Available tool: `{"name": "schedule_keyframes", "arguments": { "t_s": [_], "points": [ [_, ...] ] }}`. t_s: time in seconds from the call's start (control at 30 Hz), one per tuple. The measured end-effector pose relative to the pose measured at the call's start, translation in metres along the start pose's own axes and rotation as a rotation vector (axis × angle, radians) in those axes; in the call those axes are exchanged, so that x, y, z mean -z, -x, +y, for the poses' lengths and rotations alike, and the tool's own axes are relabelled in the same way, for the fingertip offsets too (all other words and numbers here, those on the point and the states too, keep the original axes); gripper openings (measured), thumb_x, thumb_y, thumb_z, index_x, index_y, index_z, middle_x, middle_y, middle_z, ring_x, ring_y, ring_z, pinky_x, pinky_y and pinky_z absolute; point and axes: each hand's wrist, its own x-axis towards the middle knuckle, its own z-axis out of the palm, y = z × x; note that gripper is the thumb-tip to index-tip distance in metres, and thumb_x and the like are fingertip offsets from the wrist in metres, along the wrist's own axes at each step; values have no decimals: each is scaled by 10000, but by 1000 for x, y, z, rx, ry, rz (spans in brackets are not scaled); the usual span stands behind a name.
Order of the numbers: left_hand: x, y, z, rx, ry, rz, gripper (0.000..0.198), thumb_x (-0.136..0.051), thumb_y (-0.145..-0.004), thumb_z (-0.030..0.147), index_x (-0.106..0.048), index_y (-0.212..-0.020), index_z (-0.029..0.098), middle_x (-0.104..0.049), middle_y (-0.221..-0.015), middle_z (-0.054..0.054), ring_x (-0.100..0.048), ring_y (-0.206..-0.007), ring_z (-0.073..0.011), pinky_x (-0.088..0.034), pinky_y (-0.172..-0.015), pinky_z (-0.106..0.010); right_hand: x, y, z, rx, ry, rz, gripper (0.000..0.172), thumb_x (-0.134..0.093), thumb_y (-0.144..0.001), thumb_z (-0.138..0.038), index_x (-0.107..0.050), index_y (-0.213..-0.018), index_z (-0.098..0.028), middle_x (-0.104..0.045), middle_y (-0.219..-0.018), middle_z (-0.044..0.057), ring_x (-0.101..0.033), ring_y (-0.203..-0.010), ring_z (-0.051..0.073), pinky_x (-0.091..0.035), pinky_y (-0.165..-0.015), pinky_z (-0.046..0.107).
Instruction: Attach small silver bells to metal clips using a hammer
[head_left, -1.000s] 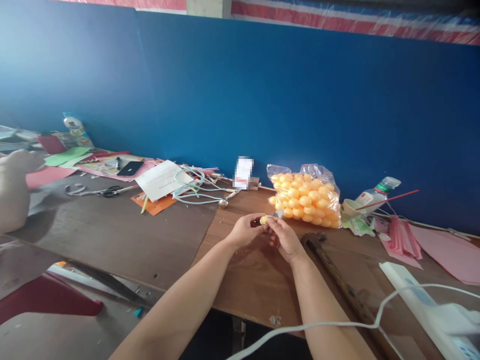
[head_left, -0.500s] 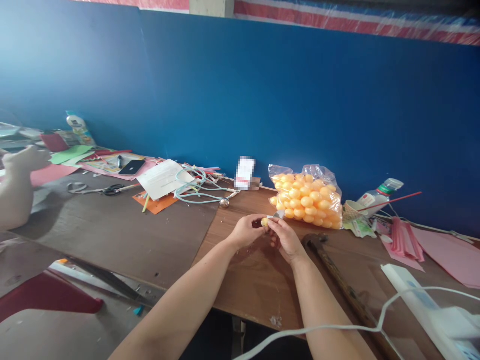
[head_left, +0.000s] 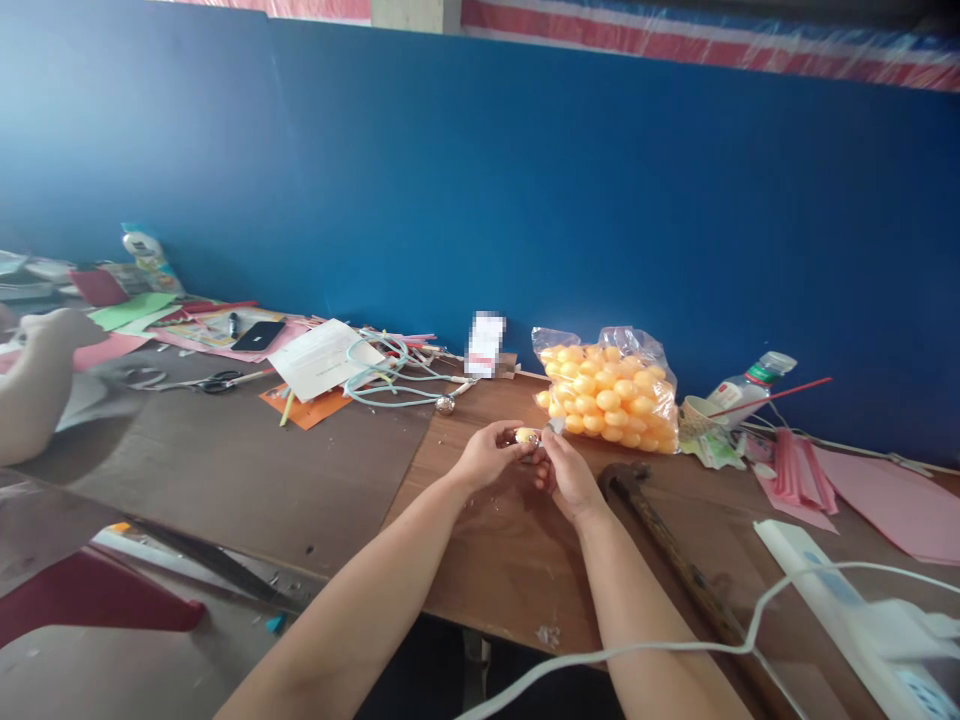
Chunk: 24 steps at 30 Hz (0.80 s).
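My left hand (head_left: 486, 456) pinches a small orange ball (head_left: 526, 436) between thumb and fingers. Part of the ball's surface looks shiny and silvery. Against its right side, my right hand (head_left: 568, 482) has its fingers closed on a small silvery piece (head_left: 556, 425), which sticks up above the fingertips. What that piece is made of is too small to tell. Just behind my hands stands a clear plastic bag (head_left: 609, 392) full of similar orange balls. A shiny silver ball (head_left: 445, 405) rests on the table to the left.
A hammer-like tool with a wooden handle (head_left: 675, 555) lies right of my arm. A white cable (head_left: 622, 652) crosses my right forearm from a power strip (head_left: 817, 580). Scissors (head_left: 219, 381), papers (head_left: 326, 358) and another person's arm (head_left: 37, 390) are leftward.
The ball between my hands has turned, so more of its orange and silvery surface shows. My hands have shifted slightly, and the view has moved a little. At far left, the other person's arm moved.
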Motion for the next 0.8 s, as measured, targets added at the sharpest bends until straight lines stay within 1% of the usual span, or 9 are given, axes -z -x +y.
{"name": "schedule_keyframes", "arguments": {
  "t_s": [0.07, 0.13, 0.27, 0.37, 0.47, 0.57, 0.7, 0.8],
  "points": [
    [0, -1, 1, 40, 73, -12, 572, -792, -641, 345, -614, -1118, 85, -689, -1006, -149, -643, -853, -201, -510, -736, -310, 0, 0, -1, -12, -24, 2, 370, -645, -746, -553, -618, -880, -209, -522, -627, -53, -392, -438, 60, -349, -388, 186],
    [0, -1, 2, 52, 114, -52, 564, -806, -616, 363, -634, -1074, 82, -690, -992, -150, -643, -839, -200, -508, -725, -310, 0, 0, -2, -19, -32, 7, 374, -648, -748, -545, -627, -906, -207, -522, -624, -52, -392, -434, 60, -353, -387, 186],
    [1, 0, 3, 41, 158, -88, 556, -826, -585, 341, -651, -1051, 92, -692, -999, -140, -643, -857, -199, -501, -762, -317, 0, 0, -2, -24, -26, 11, 386, -650, -742, -552, -618, -892, -197, -514, -617, -53, -384, -428, 54, -351, -379, 178],
    [1, -1, 3, 11, 123, -93, 514, -820, -594, 296, -659, -1038, 93, -696, -1007, -137, -644, -871, -200, -493, -803, -329, 0, 0, -1, -21, -8, 25, 388, -674, -718, -547, -595, -848, -190, -508, -606, -57, -375, -423, 47, -342, -370, 169],
    [1, -1, 3, -20, 48, -92, 455, -800, -618, 261, -670, -1020, 93, -704, -983, -130, -647, -869, -201, -486, -824, -331, 0, 0, -1, -19, 38, 30, 385, -690, -708, -519, -603, -879, -186, -510, -603, -60, -375, -421, 44, -336, -369, 164],
    [1, 0, 3, -38, -9, -99, 429, -773, -649, 250, -669, -1036, 96, -708, -963, -123, -649, -855, -204, -488, -810, -327, -2, 1, -3, -24, 79, 34, 375, -694, -710, -482, -616, -921, -183, -517, -601, -62, -380, -421, 42, -327, -368, 159],
    [1, 2, 4, -57, -68, -110, 411, -739, -686, 247, -665, -1068, 114, -708, -959, -106, -647, -849, -192, -485, -797, -305, -6, 3, -3, -6, 78, 25, 355, -692, -705, -467, -614, -907, -187, -541, -612, -57, -396, -430, 49, -329, -375, 164],
    [1, 2, 6, -62, -85, -75, 392, -734, -694, 258, -670, -1056, 124, -707, -966, -101, -645, -864, -186, -486, -795, -288, -6, 2, -2, 28, 106, 17, 355, -681, -710, -487, -617, -890, -188, -544, -622, -52, -407, -436, 59, -341, -383, 180]
  ]
}}
